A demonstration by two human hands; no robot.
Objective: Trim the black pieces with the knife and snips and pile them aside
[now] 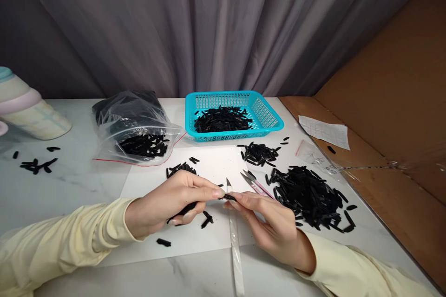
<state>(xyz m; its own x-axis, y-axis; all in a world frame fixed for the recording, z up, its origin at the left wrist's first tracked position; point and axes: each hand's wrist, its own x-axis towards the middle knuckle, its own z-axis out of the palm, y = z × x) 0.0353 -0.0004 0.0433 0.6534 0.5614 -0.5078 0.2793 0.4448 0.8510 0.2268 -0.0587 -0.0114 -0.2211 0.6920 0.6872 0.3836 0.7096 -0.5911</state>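
Note:
Between the fingertips of both hands is a small black strip (229, 196), held above the white paper (146, 190). My left hand (177, 199) pinches its left end, and my right hand (270, 218) grips the right end. Under the left hand lies a partly hidden pile of black strips (181, 168). Below the held strip lies a craft knife (235, 246), its handle wrapped in white and its blade pointing away. Pink-handled thread snips (257, 184) rest just beyond my right hand. A large heap of black strips (308, 197) sits to its right.
A blue plastic basket (234, 137) holding black strips stands at the back. Left of it is an open zip bag (135, 125) of strips. A pastel tumbler (38, 109) stands far left. A small pile (259, 153), a paper slip (324, 131) and cardboard (393, 88) are right.

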